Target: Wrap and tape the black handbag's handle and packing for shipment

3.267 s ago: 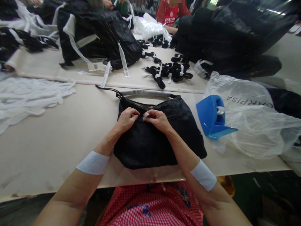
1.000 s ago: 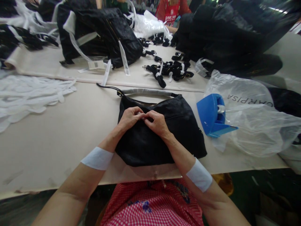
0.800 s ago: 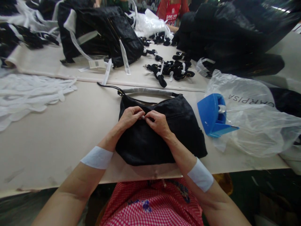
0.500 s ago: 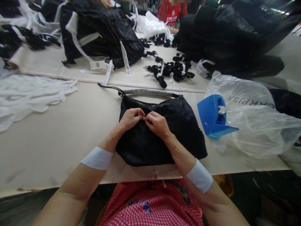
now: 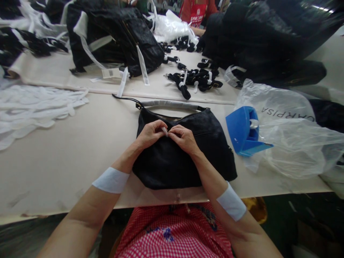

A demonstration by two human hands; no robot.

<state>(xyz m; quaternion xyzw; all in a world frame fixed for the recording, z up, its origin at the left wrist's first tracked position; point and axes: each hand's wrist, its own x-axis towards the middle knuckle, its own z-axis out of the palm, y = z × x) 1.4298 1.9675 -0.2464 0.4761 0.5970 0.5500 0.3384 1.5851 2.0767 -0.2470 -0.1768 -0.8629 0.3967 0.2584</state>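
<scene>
A black handbag [image 5: 172,165] lies flat on the table in front of me, its wrapped handle [image 5: 172,104] pointing away. My left hand [image 5: 152,135] is over the bag's upper front, thumb and fingers pinched on a small white strip [image 5: 165,131]. Close beside it, my right hand [image 5: 185,139] is closed in a pinch at the strip's other end; its fingertips partly hide what they grip. Both hands rest near the bag's surface, almost touching each other.
A blue tape dispenser [image 5: 243,132] stands right of the bag, against clear plastic bags [image 5: 298,143]. Black straps [image 5: 197,80] lie beyond. White strips [image 5: 40,111] are heaped at left. Large black bags [image 5: 113,39] sit at the back, near a person in a red apron [image 5: 198,14].
My right hand has shifted slightly right, its fingers drawing back from the left. More of the white strip now shows between them. The bag has stayed in place.
</scene>
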